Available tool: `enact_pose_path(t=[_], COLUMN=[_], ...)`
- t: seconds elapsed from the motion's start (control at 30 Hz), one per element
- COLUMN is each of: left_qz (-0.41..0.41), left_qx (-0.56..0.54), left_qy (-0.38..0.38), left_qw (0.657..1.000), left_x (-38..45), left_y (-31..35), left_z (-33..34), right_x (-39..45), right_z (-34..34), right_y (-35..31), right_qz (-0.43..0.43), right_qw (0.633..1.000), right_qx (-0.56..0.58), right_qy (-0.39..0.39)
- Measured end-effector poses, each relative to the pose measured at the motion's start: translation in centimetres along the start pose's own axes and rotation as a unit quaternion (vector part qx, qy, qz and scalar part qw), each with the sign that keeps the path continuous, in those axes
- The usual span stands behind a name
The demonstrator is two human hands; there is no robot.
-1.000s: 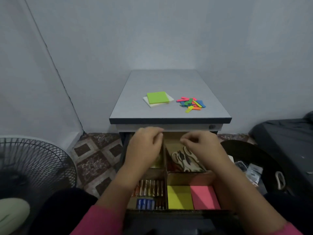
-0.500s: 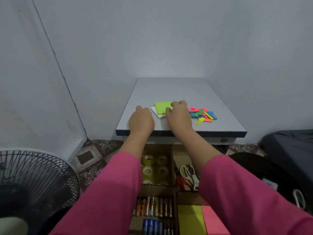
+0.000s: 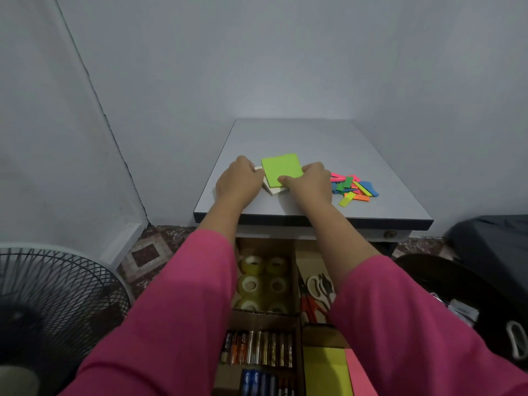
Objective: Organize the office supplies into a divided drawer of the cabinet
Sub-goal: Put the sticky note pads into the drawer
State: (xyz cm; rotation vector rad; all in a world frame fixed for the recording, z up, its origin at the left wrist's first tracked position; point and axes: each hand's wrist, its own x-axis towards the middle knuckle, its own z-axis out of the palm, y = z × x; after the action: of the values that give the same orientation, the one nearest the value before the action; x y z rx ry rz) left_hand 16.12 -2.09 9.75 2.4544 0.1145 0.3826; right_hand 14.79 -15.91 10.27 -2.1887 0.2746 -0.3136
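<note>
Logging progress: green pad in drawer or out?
Out. The green pad lies on the cabinet top, both hands at its edges; drawer open below.

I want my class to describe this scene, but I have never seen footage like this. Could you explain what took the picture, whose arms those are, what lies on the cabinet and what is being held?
No machine here: a person wears a camera on the head, so the head view looks forward and down over their own arms in pink sleeves.

The left hand and the right hand reach onto the grey cabinet top. Between them lies a green sticky-note pad on a white pad. The right hand's fingers touch the green pad's near edge; the left hand rests at the stack's left side. Whether either truly grips is hard to tell.

To the right lies a loose pile of coloured strips.

Below, the open divided drawer holds tape rolls, scissors, batteries, and yellow and pink note pads.
</note>
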Motion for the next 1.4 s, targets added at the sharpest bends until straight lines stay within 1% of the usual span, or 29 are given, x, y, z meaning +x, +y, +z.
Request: enact_pose_path(t=[0.07,0.13,0.2,0.3,0.37,0.5,0.57,0.67,0.77,0.87,0.97,1.1,1.17,1.23,1.3,1.4], left_qz=[-0.030,-0.047,-0.050,-0.052,-0.053,-0.055,-0.051,-0.045,-0.056,-0.055,-0.064,-0.070,-0.073,-0.085,-0.099,-0.113], left_qx=[-0.110,-0.205,-0.264,-0.301,-0.316,-0.376,-0.402,-0.432,-0.471,-0.471,-0.456,-0.421,-0.392,-0.382,-0.393,-0.400], left_qy=[0.000,0.009,0.019,0.039,0.051,0.074,0.081,0.070,0.045,0.004,-0.057,-0.157,-0.183,-0.185,-0.170,-0.150], left_qw=[0.993,0.978,0.963,0.951,0.946,0.922,0.911,0.898,0.879,0.880,0.886,0.891,0.899,0.901,0.899,0.897], left_x=[0.0,0.0,-0.1,-0.7,-0.9,-1.8,-2.9,-5.3,-8.4,-12.1,-15.7,-19.3,-20.4,-21.0,-21.0,-20.8], left_y=[-0.3,-0.6,-0.6,-0.4,-0.5,-0.8,-0.7,-0.2,0.1,-0.4,-1.2,-2.3,-2.6,-2.7,-2.7,-2.7], left_z=[-0.1,-0.1,-0.1,-0.5,-0.7,-1.1,-1.5,-2.3,-2.9,-2.6,-1.7,-0.2,0.5,1.0,1.3,1.3], right_x=[-0.2,-0.6,-0.9,-1.6,-2.0,-2.7,-3.5,-5.3,-7.4,-9.6,-11.5,-13.5,-14.3,-15.1,-15.5,-15.5], right_z=[0.2,0.4,0.5,0.2,-0.1,-1.0,-2.1,-4.3,-7.0,-10.3,-13.2,-15.5,-16.3,-17.1,-17.5,-17.0], right_y=[0.4,0.6,0.6,0.5,0.6,0.8,1.0,2.3,4.3,7.0,9.8,12.3,13.5,14.3,14.5,14.4], right_qz=[-0.016,-0.026,-0.034,-0.061,-0.079,-0.070,-0.060,-0.061,-0.052,-0.029,-0.006,0.037,0.066,0.082,0.079,0.069], right_qw=[0.999,0.998,0.995,0.982,0.976,0.964,0.958,0.939,0.929,0.924,0.931,0.942,0.941,0.935,0.932,0.933], right_qx=[0.028,0.055,0.098,0.177,0.201,0.257,0.277,0.316,0.337,0.346,0.308,0.237,0.199,0.143,0.053,-0.060], right_qy=[-0.001,-0.001,0.009,0.023,0.018,-0.017,-0.051,-0.119,-0.141,-0.162,-0.198,-0.235,-0.267,-0.315,-0.349,-0.349])
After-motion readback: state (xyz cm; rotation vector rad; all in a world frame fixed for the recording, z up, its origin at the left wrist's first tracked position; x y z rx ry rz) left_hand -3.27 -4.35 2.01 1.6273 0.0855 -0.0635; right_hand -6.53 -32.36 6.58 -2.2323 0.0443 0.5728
